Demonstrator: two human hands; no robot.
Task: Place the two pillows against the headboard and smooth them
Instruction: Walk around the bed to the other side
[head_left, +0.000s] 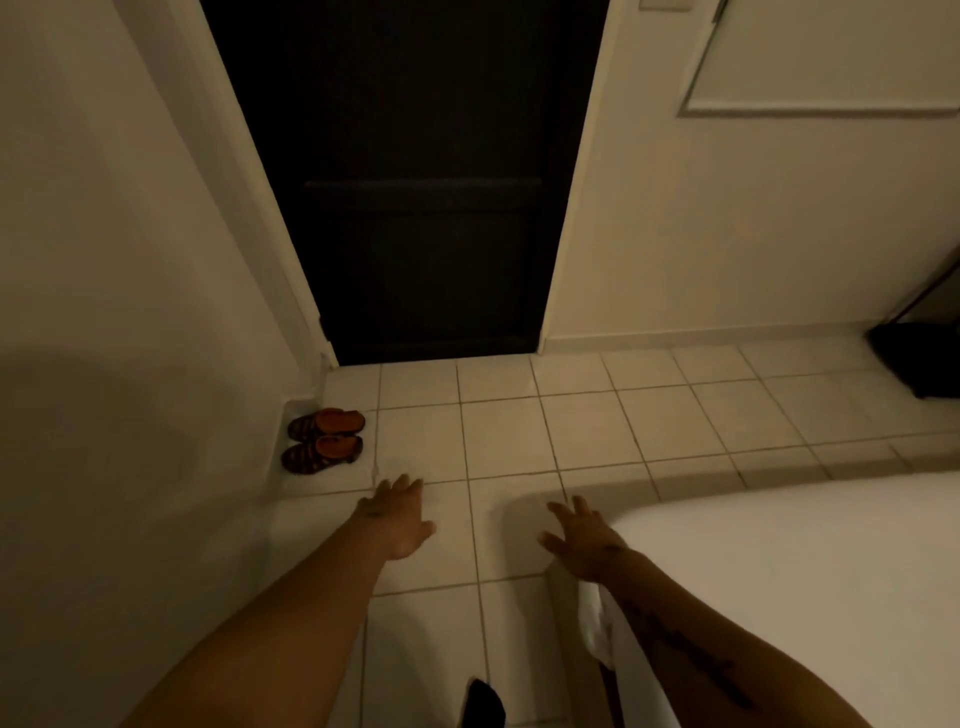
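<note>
Neither pillow nor the headboard is in view, so by my judgement nothing of the placing or smoothing shows as done. The left hand (399, 519) and right hand (584, 540) both reach forward over the tiled floor (519, 426), fingers spread, holding nothing. The bed (810, 582) lies at four o'clock. Counted: two hands, one bed, two sandals (324, 439) at ten o'clock, one dark doorway (421, 182) at twelve.

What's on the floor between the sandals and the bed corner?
Only bare tile floor between sandals and bed in the head view; both hands hover above.
</note>
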